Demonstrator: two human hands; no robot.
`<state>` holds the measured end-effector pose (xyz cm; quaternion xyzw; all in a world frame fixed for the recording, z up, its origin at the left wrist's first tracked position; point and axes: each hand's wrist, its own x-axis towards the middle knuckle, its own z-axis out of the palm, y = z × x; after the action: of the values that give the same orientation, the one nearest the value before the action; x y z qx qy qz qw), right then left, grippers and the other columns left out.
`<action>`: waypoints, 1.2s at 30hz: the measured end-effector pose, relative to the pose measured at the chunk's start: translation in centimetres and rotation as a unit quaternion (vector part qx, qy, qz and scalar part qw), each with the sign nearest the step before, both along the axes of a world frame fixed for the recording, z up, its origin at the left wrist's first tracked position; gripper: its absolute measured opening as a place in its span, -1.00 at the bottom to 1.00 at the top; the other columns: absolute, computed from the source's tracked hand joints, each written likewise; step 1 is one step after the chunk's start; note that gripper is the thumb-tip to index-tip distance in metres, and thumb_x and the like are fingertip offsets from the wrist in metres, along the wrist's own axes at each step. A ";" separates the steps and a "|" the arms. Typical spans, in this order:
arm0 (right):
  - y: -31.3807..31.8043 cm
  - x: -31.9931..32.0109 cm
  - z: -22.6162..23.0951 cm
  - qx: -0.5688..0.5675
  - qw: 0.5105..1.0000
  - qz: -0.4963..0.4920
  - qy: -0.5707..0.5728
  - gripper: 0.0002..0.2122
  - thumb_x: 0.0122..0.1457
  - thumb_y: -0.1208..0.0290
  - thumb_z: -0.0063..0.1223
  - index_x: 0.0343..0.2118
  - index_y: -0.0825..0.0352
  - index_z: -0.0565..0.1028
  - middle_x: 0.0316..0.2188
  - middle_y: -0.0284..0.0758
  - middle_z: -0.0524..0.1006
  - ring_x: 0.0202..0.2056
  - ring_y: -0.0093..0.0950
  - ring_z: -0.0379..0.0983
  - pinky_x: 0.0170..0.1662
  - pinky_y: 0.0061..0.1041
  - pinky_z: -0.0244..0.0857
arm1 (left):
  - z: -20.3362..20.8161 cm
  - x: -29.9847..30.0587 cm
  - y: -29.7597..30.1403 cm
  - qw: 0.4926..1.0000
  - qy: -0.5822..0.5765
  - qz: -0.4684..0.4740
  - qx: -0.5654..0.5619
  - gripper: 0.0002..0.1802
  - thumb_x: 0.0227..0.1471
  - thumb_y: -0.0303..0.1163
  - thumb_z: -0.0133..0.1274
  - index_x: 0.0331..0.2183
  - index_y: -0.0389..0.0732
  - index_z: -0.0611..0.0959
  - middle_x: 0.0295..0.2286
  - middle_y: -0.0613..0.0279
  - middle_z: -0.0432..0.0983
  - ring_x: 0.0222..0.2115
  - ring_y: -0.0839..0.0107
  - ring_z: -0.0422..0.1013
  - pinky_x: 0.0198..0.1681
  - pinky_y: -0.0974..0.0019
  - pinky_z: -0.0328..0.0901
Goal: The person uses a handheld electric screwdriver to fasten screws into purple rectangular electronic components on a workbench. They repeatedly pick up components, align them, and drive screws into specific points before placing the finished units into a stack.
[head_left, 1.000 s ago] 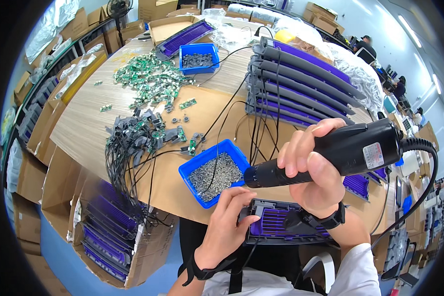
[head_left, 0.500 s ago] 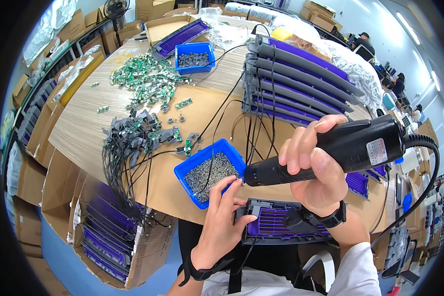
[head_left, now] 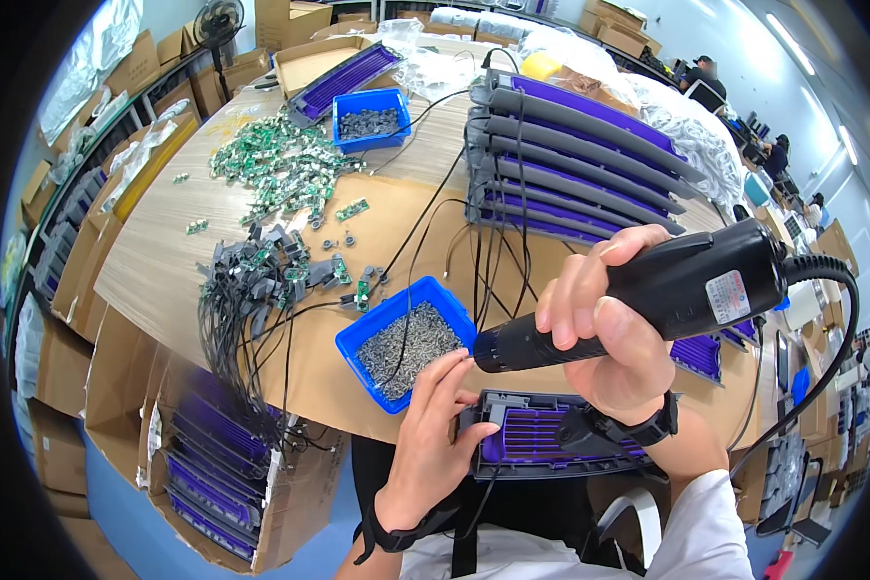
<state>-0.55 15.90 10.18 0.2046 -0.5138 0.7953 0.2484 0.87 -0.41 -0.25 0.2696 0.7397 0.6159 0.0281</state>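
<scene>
My right hand (head_left: 614, 329) is wrapped around a black electric screwdriver (head_left: 681, 280), its nose pointing left. At that nose are the stretched fingertips of my left hand (head_left: 435, 425). Whether a small screw sits between them is too small to make out. My left thumb stands apart and touches the left end of a grey and purple slatted panel (head_left: 532, 437), which lies near my lap, partly hidden under my right wrist. Just beyond the left fingers is a blue bin (head_left: 350, 354) filled with small metal screws (head_left: 406, 348).
Grey-purple panels (head_left: 580, 159) are stacked at the back right, with cables hanging down. Green circuit boards (head_left: 280, 159), black cabled parts (head_left: 251, 275) and another blue bin (head_left: 343, 143) lie on the table. A cardboard box (head_left: 304, 503) of panels stands lower left.
My left index and middle fingertips have drawn closer together at the screwdriver's nose. The screwdriver has shifted slightly left and down. The whole view has moved a little.
</scene>
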 end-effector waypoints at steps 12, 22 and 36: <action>1.0 0.5 -0.3 0.001 1.000 0.022 -0.015 -0.65 0.01 0.66 0.08 -0.13 0.36 0.28 -0.58 -0.28 0.44 -0.55 -0.52 0.42 -0.40 -0.47 0.40 | 0.3 -0.2 0.1 0.999 0.035 -0.007 -0.020 -0.37 -0.32 -0.74 0.32 -0.09 -0.29 0.58 0.00 0.18 0.38 -0.24 0.40 0.48 -0.18 0.40 0.45; 2.8 4.1 2.6 0.099 0.993 0.001 -0.070 -0.63 0.06 0.52 0.18 -0.12 0.28 0.25 -0.59 -0.36 0.40 -0.53 -0.52 0.40 -0.34 -0.45 0.35 | 0.5 0.0 0.0 0.999 0.039 0.000 -0.021 -0.60 -0.22 -0.65 0.29 -0.22 -0.26 0.66 -0.09 0.14 0.52 -0.34 0.37 0.48 -0.47 0.41 0.31; 3.7 5.4 2.7 0.276 0.950 0.054 -0.135 -0.61 0.02 0.62 0.15 -0.15 0.26 0.22 -0.62 -0.37 0.40 -0.52 -0.48 0.41 -0.33 -0.40 0.35 | -0.1 0.2 0.5 1.000 -0.008 0.007 -0.004 -0.66 -0.21 -0.64 0.30 -0.26 -0.28 0.66 -0.24 0.17 0.57 -0.43 0.43 0.46 -0.48 0.44 0.32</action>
<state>4.89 19.56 12.92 0.1830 -0.7301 0.6550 0.0671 1.04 0.13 -0.37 0.2594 0.7441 0.6149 0.0303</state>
